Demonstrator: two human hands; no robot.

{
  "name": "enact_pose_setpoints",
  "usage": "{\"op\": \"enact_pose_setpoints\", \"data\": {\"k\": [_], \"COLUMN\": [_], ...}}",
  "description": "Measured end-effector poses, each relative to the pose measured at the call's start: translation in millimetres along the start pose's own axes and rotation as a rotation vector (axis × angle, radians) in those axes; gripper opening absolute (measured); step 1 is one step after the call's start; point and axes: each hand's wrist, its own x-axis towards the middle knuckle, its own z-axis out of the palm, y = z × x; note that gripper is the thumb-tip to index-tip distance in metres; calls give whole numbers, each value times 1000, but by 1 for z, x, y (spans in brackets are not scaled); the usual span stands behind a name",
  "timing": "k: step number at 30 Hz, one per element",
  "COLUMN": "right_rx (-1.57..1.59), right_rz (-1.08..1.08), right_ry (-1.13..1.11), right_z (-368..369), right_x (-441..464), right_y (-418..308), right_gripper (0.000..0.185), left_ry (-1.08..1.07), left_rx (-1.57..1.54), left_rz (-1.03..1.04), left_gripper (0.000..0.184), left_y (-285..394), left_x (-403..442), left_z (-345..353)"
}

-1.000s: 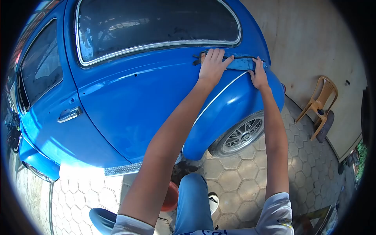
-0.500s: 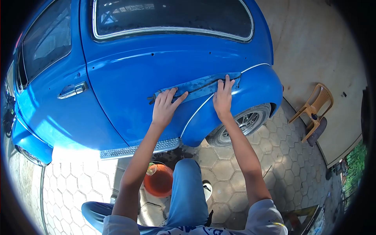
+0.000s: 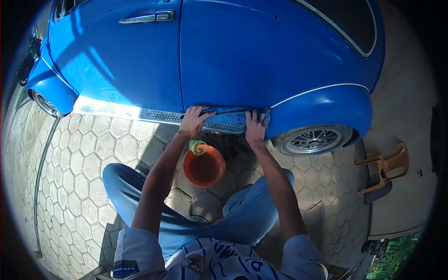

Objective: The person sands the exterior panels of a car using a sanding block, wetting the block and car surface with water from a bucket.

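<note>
A long, thin blue cloth (image 3: 228,117) with a dark edge lies stretched against the low side of the blue car (image 3: 224,56), just above the metal running board (image 3: 154,115). My left hand (image 3: 191,122) grips its left end, fingers bent over the dark edge. At the other end, beside the rear fender (image 3: 322,105), my right hand (image 3: 255,128) holds it with curled fingers. Part of the cloth is hidden behind my hands. On the paving below stands an orange bucket (image 3: 204,179), with a green-and-clear item (image 3: 198,147) at its rim.
The rear wheel (image 3: 313,140) is just right of my right hand. A tan plastic chair (image 3: 389,165) stands by the wall at the right. Hexagonal paving (image 3: 84,172) runs under the car and around my bent legs.
Both hands and the cloth have moved down from the upper rear panel to the sill, toward the door. My view has dropped lower, and the bucket now shows fully between my arms.
</note>
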Motion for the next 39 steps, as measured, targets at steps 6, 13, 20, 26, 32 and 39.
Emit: {"op": "enact_pose_setpoints", "data": {"k": [6, 13, 20, 26, 32, 39], "right_rx": [74, 155, 324, 613, 911, 715], "right_rz": [-114, -47, 24, -36, 52, 22], "right_ry": [-101, -103, 12, 312, -61, -74], "right_z": [55, 112, 113, 92, 136, 157], "right_x": [-10, -8, -18, -67, -130, -162], "right_y": [-73, -108, -110, -127, -131, -128], "right_gripper": [60, 51, 55, 50, 29, 35], "left_ry": [-357, -217, -4, 193, 15, -67], "left_rx": [-99, 11, -70, -138, -391, -364], "left_rz": [-297, -262, -536, -773, -972, -1124], "left_gripper": [67, 48, 29, 40, 36, 31], "left_y": [-59, -97, -80, -40, -2, 39], "left_x": [-77, -87, -98, -135, -220, -296], "left_z": [15, 46, 63, 70, 96, 112]}}
